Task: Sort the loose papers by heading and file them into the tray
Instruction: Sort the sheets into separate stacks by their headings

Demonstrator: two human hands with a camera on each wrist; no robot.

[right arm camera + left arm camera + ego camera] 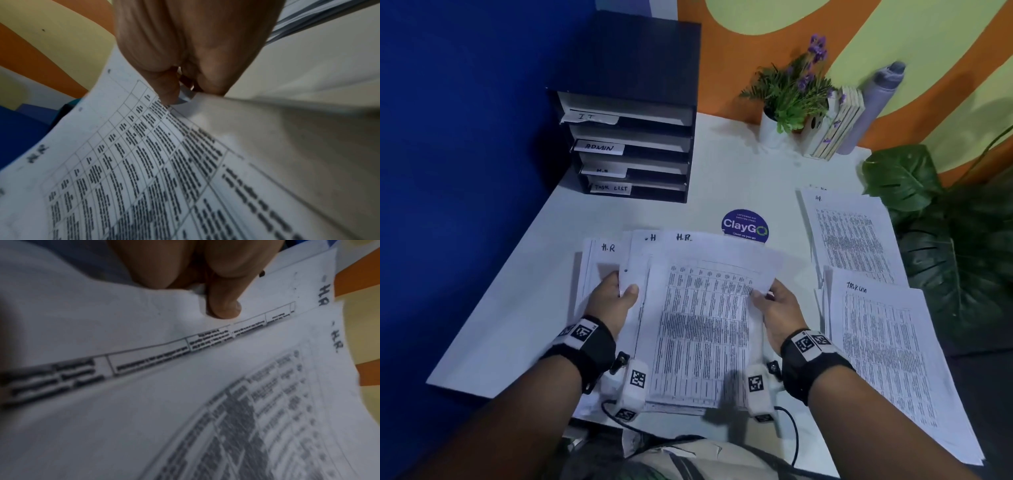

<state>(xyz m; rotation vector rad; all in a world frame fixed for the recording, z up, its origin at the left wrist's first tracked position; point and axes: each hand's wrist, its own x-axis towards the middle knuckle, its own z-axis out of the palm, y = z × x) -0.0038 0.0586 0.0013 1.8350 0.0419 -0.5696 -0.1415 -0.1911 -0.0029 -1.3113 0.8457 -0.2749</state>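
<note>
Both hands hold a fanned bundle of printed sheets headed "H.R" (pixel 698 318) just above the white table (pixel 739 171). My left hand (pixel 616 294) pinches the bundle's left edge, thumb on top (pixel 224 308). My right hand (pixel 774 298) pinches the right edge of the top sheet (pixel 127 162) between thumb and fingers. The black filing tray (pixel 633 137) stands at the back left with slots labelled IT, ADMIN, H.R and TASK LIST. A second H.R pile (pixel 856 233) and a pile headed "TASK LIST" (pixel 883 359) lie on the right.
A round blue ClayGo sticker (pixel 745 225) lies beyond the held sheets. A potted lavender plant (pixel 791 99), small books (pixel 835 126) and a grey bottle (pixel 873 102) stand at the back. Large green leaves (pixel 945 246) overhang the table's right edge. A blue wall borders the left.
</note>
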